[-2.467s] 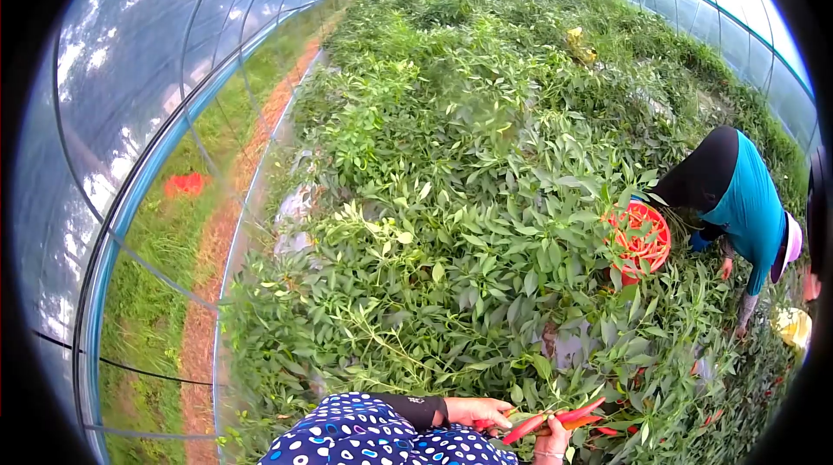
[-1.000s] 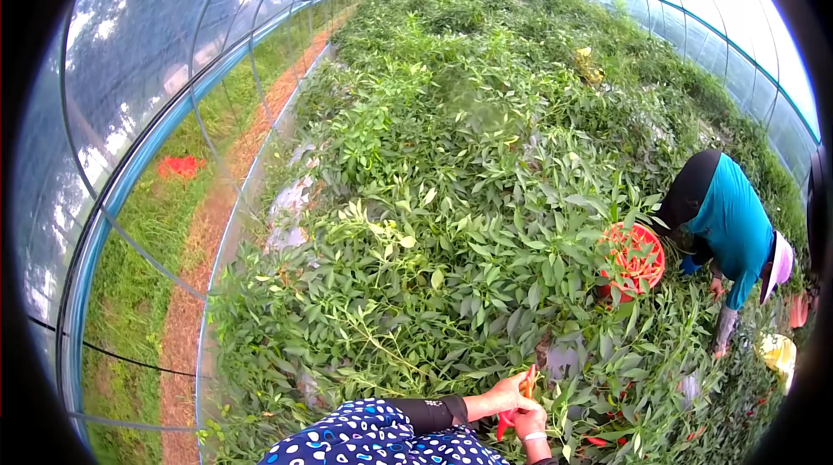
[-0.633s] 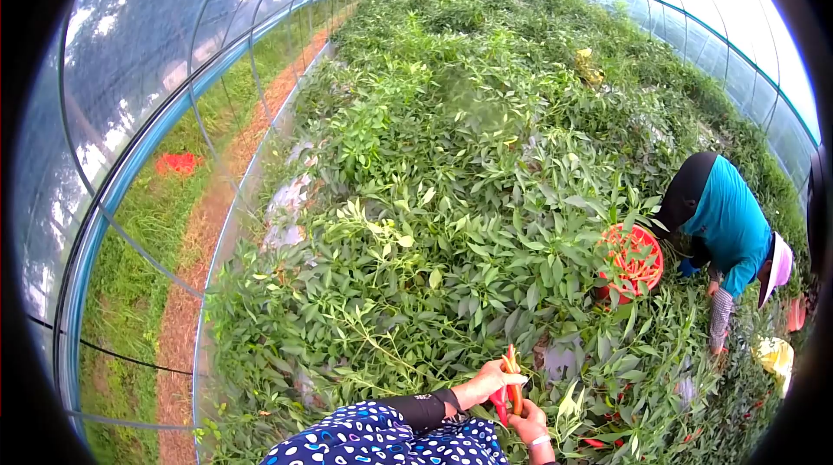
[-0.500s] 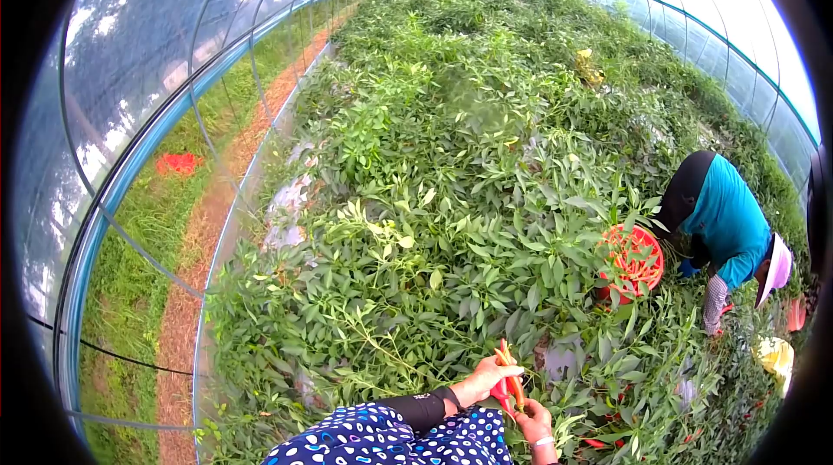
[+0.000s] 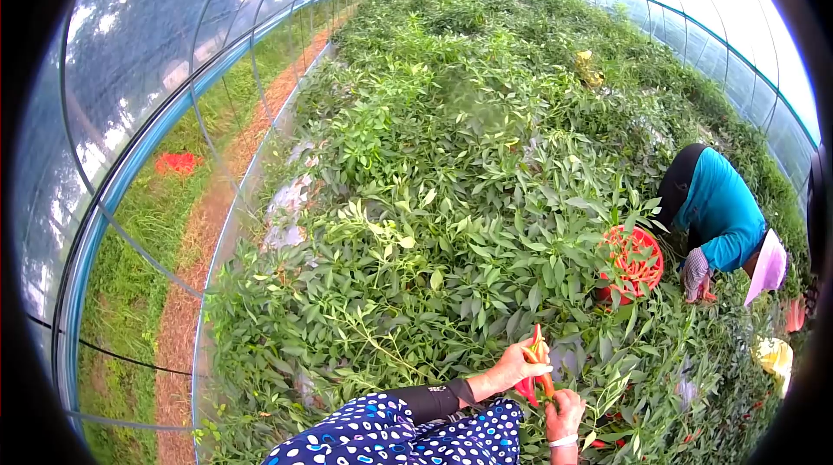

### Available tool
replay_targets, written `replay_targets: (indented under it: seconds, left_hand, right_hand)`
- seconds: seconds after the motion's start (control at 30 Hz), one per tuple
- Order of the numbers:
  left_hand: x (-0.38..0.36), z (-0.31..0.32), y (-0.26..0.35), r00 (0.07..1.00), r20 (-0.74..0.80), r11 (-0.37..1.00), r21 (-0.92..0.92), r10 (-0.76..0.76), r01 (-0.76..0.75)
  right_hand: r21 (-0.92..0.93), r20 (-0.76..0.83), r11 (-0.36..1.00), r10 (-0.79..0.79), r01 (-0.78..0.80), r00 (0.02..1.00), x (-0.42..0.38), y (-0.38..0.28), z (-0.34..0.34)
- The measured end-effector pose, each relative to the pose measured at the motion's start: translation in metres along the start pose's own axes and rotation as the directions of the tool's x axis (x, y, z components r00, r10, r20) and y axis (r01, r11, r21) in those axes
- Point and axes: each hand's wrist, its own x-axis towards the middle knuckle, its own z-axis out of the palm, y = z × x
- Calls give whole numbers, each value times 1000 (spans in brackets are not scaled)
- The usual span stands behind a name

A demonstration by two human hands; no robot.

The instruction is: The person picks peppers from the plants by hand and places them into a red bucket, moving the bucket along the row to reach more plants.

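Note:
My left hand (image 5: 510, 370) comes in from the lower left and is closed around several red chili peppers (image 5: 545, 383). Their tips stick up above my fingers, and others hang below the thumb. Close beneath them is my right hand (image 5: 565, 417), a pale band at its wrist. Its fingers are curled in at the lower ends of the peppers, among the leaves; what they grip is hidden. Dense green pepper plants (image 5: 451, 291) surround both hands. More red peppers (image 5: 599, 443) show low in the foliage near my right wrist.
A red basket of peppers (image 5: 633, 265) stands among the plants to the right. Beside it a co-worker (image 5: 724, 205) bends low, one gloved hand in the leaves. A yellow-white bag (image 5: 775, 361) lies farther right. On the left runs the tunnel's blue side rail (image 5: 130, 205).
Both my hands have moved right, and the left slightly up, with the peppers. The co-worker's gloved hand has shifted up and left, toward the basket, and the head has dipped.

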Motion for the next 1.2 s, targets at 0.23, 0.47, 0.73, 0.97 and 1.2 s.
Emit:
replay_targets:
  seconds: [0.23,0.47,0.73,0.97,1.2]
  left_hand:
    - [34,23,39,999,38,999,-5,35,-34]
    - [26,13,23,1000,-18,995,-99,-10,8]
    - [24,-3,14,989,-123,988,-141,-80,62]
    - [29,-64,51,936,-351,897,-420,-19,-139]
    - [-2,-119,69,899,-436,885,-432,-37,-174]
  right_hand:
    - [80,33,996,-46,43,998,32,-7,-38]
    - [325,18,945,20,-25,1000,26,-17,-31]
    - [468,44,876,108,-116,993,4,4,6]
    - [432,-51,876,264,-217,963,-11,41,13]
    - [901,-164,365,786,-234,595,6,128,-29]
